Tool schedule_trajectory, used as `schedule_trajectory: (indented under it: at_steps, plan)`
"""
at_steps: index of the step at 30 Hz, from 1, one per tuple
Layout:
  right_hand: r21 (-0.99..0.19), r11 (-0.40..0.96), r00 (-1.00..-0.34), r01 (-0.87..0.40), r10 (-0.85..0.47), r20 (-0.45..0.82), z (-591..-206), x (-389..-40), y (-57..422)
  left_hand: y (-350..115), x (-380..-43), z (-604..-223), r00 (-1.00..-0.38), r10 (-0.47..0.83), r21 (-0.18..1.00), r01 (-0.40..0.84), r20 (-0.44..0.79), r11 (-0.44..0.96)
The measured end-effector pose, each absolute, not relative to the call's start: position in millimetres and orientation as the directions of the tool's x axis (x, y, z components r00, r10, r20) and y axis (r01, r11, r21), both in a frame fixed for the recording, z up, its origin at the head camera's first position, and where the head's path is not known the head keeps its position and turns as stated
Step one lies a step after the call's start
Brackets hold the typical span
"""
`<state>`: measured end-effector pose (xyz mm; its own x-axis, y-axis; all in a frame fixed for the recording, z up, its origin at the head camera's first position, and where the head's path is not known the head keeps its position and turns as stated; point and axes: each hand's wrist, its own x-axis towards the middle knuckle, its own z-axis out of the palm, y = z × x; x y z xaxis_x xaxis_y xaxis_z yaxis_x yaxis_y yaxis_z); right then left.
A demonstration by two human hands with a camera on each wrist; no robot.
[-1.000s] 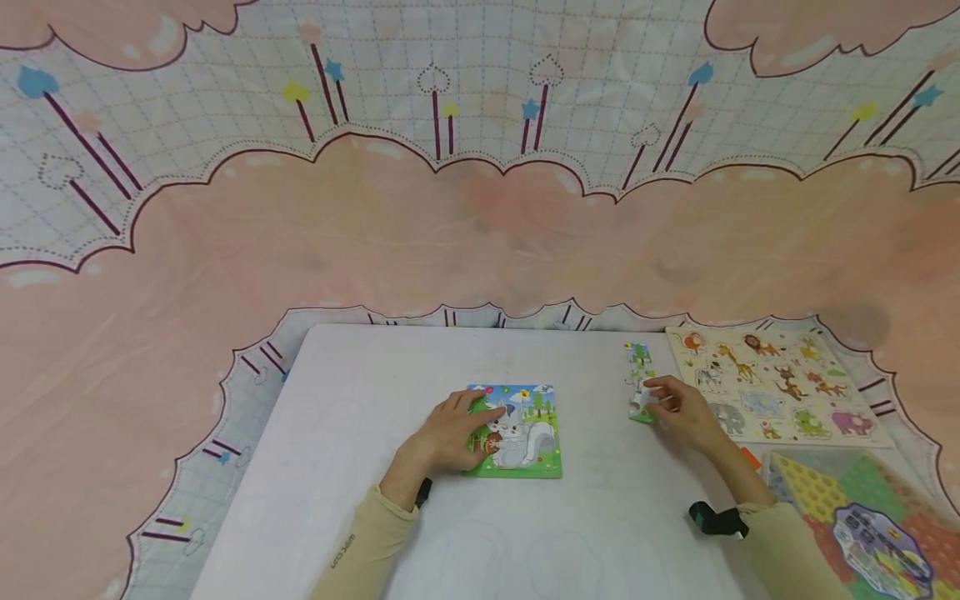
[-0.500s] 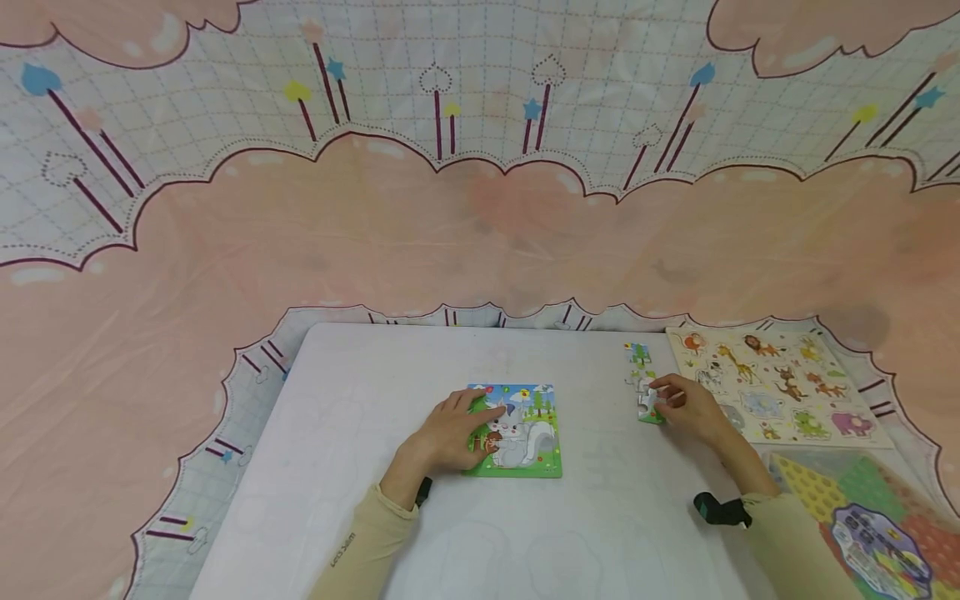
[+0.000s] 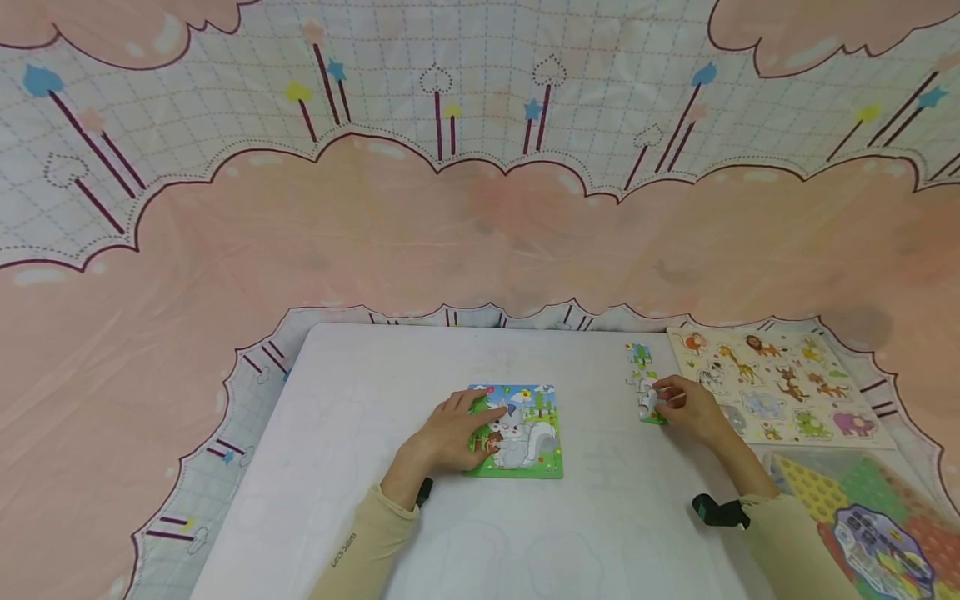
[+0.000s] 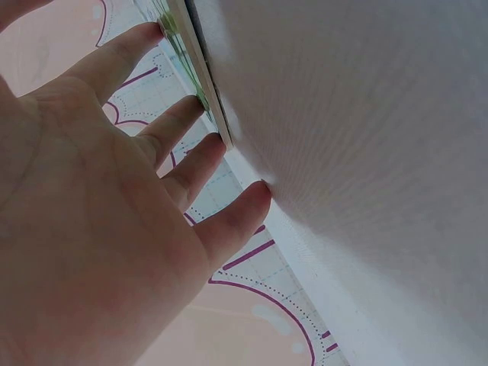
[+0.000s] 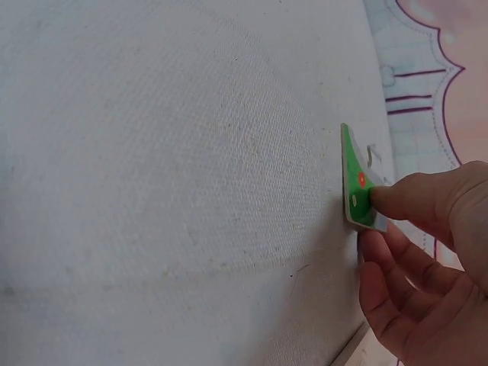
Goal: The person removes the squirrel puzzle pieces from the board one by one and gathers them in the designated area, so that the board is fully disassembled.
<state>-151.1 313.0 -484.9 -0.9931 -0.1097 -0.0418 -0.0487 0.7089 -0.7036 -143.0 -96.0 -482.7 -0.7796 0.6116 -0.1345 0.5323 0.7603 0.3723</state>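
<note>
A square jigsaw puzzle (image 3: 536, 433) with a grey squirrel on it lies mid-table. My left hand (image 3: 450, 433) rests on its left side, fingers spread and thumb across the picture. In the left wrist view, the fingertips of my left hand (image 4: 114, 175) touch the board's edge and the table. To the right, my right hand (image 3: 692, 412) pinches a green and white jigsaw piece (image 5: 356, 183) between thumb and fingers, low at the table. Just beyond it, another jigsaw piece (image 3: 640, 354) with a tree on it lies flat.
An animal puzzle board (image 3: 780, 379) lies at the back right, partly behind my right hand. In front of it is a clear plastic pack (image 3: 862, 475) with coloured patterns and a purple label. A white table (image 3: 360, 375) carries everything, with a patterned cloth (image 3: 480, 242) behind.
My right hand has slid slightly right with the jigsaw piece, then stayed nearly still. An orange item near the right wrist is now covered. My left hand has not moved.
</note>
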Motion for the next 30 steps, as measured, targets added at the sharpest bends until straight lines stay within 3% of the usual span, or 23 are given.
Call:
schedule_trajectory:
  at_steps: [30]
  plan:
    - [-0.710, 0.704, -0.998, -0.004, -0.052, -0.046, -491.2, -154.6, 311.7, -95.7, -143.5, -485.2, -0.785, 0.605, 0.386, 0.521, -0.135, 0.761]
